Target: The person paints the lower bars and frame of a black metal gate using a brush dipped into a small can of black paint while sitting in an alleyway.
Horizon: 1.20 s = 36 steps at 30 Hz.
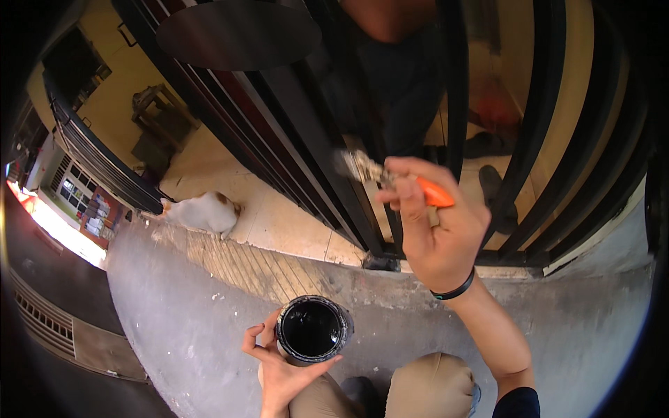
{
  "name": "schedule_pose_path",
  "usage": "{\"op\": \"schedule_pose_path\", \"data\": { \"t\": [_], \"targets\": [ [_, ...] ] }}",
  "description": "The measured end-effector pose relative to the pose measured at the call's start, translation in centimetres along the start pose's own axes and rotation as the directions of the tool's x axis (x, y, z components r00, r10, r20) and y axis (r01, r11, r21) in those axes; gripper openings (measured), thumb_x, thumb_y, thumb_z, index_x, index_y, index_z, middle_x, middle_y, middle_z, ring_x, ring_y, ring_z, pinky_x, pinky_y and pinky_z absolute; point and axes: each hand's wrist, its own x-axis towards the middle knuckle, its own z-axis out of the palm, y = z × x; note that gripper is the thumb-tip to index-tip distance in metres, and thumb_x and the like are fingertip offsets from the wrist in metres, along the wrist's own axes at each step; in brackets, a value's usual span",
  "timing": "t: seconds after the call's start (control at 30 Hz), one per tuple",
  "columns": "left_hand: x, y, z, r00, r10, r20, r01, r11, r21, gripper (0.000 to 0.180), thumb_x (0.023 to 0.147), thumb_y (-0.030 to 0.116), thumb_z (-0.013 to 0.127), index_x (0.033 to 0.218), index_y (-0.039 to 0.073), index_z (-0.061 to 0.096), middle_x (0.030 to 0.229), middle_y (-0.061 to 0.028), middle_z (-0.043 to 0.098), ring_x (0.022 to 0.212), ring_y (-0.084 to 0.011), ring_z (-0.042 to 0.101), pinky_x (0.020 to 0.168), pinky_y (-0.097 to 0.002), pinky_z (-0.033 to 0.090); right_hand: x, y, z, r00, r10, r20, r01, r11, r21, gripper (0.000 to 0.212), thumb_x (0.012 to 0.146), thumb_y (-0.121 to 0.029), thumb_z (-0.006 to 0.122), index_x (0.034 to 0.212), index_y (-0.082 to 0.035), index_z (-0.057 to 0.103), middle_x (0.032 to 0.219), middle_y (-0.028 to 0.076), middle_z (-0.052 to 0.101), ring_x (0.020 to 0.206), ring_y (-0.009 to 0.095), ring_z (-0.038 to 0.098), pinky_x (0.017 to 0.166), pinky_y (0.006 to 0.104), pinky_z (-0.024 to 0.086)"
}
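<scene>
Orange-handled paintbrush (369, 170), pale-crusted, motion-blurred

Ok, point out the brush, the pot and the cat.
Brush (435, 194), head view: on its orange handle.
Pot (343, 331), head view: on its rim's right side.
Cat (202, 212), head view: on its white body.

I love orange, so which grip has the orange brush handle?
The right grip: it holds the orange-handled brush, while the left grip holds a pot of dark liquid.
</scene>
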Motion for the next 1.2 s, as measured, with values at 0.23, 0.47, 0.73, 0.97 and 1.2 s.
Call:
{"op": "schedule_pose_path", "data": {
  "t": [0.23, 0.47, 0.73, 0.97, 1.2],
  "targets": [
    [0.3, 0.6, 0.6, 1.000, -0.014, 0.020, 0.015, 0.999, -0.036, 0.130, 0.060, 0.017, 0.109, 0.143, 0.014, 0.008, 0.150, -0.0269, 0.044, 0.134, -0.0346, 0.060, 0.115, -0.0463, 0.053, 0.6, 0.1, 0.4, 0.972, -0.233, -0.012, 0.231, 0.968, -0.096, 0.021, 0.102, -0.005, 0.074, 0.122, 0.001, 0.076, 0.107, 0.016, 0.081, 0.086, 0.024, 0.081, 0.074, 0.0298, 0.062],
    [0.3, 0.7, 0.3, 0.998, 0.021, 0.057, -0.022, 1.000, 0.014, 0.130, 0.061, 0.021, 0.109, 0.143, 0.014, 0.008, 0.150, -0.0272, 0.044, 0.136, -0.0357, 0.058, 0.117, -0.0482, 0.051, -1.4, 0.3, -1.4, 1.000, -0.007, 0.021, 0.010, 0.988, -0.152, 0.017, 0.100, -0.007, 0.077, 0.116, 0.001, 0.076, 0.102, 0.017, 0.080, 0.084, 0.029, 0.080, 0.071, 0.0314, 0.061],
    [0.4, 1.2, 0.4, 0.999, -0.025, 0.037, 0.026, 1.000, -0.015, 0.129, 0.062, 0.020, 0.108, 0.143, 0.014, 0.008, 0.150, -0.0272, 0.045, 0.135, -0.0358, 0.059, 0.117, -0.0477, 0.052, 5.9, -3.0, 1.8, 0.928, -0.360, -0.095, 0.344, 0.926, -0.154, 0.020, 0.101, -0.008, 0.076, 0.119, 0.001, 0.075, 0.100, 0.015, 0.080, 0.082, 0.026, 0.079, 0.068, 0.0297, 0.059],
    [0.2, 0.8, 0.2, 0.999, -0.014, 0.039, 0.014, 1.000, 0.002, 0.129, 0.062, 0.020, 0.108, 0.143, 0.014, 0.008, 0.151, -0.0262, 0.045, 0.136, -0.0356, 0.058, 0.117, -0.0473, 0.051, -2.3, -0.4, -0.6, 0.994, -0.067, 0.088, 0.087, 0.962, -0.259, 0.024, 0.099, -0.006, 0.078, 0.121, 0.002, 0.073, 0.099, 0.019, 0.078, 0.079, 0.032, 0.078, 0.068, 0.0354, 0.060],
    [0.0, 1.1, 0.2, 0.997, -0.064, 0.033, 0.065, 0.997, -0.038, 0.131, 0.059, 0.017, 0.109, 0.144, 0.014, 0.009, 0.151, -0.0242, 0.044, 0.137, -0.0339, 0.057, 0.117, -0.0465, 0.051, 2.0, -1.2, 0.6, 0.984, -0.168, 0.062, 0.178, 0.956, -0.234, 0.020, 0.099, -0.007, 0.077, 0.118, -0.001, 0.074, 0.094, 0.018, 0.077, 0.075, 0.035, 0.075, 0.064, 0.0378, 0.057]
  ]
}}
